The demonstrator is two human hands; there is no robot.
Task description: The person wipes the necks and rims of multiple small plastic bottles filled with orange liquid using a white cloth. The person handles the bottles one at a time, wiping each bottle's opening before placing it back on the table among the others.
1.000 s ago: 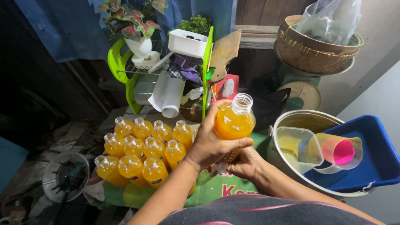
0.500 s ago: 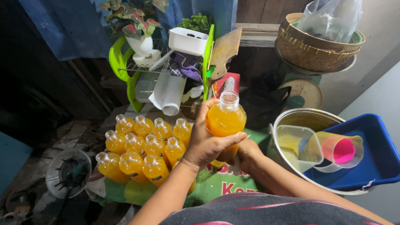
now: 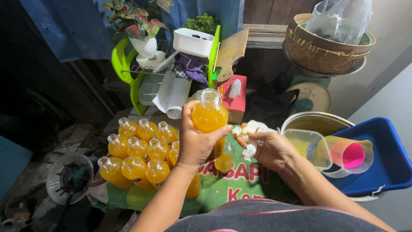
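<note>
An uncapped bottle (image 3: 209,116) of orange liquid is held upright above the surface (image 3: 223,189) by the left hand (image 3: 195,141), whose grip is closed around the lower body, thumb on the near side and fingers wrapped behind. The right hand (image 3: 270,148) is closed on a crumpled white cloth (image 3: 251,137), held just beside the bottle's lower right side; whether cloth and bottle touch cannot be told. The bottle is filled nearly to the neck, so it is judged fairly heavy for its size, and with the mouth open it has to be kept level or the liquid will spill. The wall looks like thin clear plastic, likely to give under a hard squeeze and push liquid up the neck; a moderate hold at the widest part of the body, as shown, is judged safest. Any wetness on the outside would make it slippery, though none can be made out. To the left, a cluster of filled bottles (image 3: 139,152) stands close together on the surface, all apparently without caps. To the right, a blue tub (image 3: 388,159) holds a clear container (image 3: 309,146) and a pink-lined cup (image 3: 349,154), beside a metal pot (image 3: 315,122).
</note>
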